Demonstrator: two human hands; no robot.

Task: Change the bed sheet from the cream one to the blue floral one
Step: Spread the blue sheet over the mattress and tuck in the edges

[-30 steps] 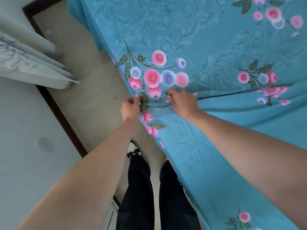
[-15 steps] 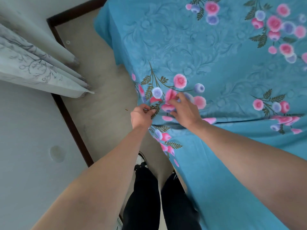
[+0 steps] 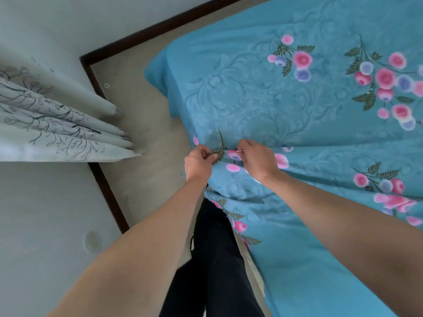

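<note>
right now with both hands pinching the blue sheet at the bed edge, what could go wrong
1. The left hand and right hand pinch the blue floral sheet close together at one spot, so a pull may bunch the cloth; folds already run below the hands.
2. The sheet's loose edge hangs beside the person's legs and could catch underfoot.
3. The far corner looks draped, so tugging might drag it askew.

Two bare hands, the left hand (image 3: 198,163) and the right hand (image 3: 257,161), one blue floral cotton bed sheet (image 3: 286,106), one pale branch-printed curtain (image 3: 52,124) in four hanging folds, and two black-trousered legs (image 3: 215,259).
</note>
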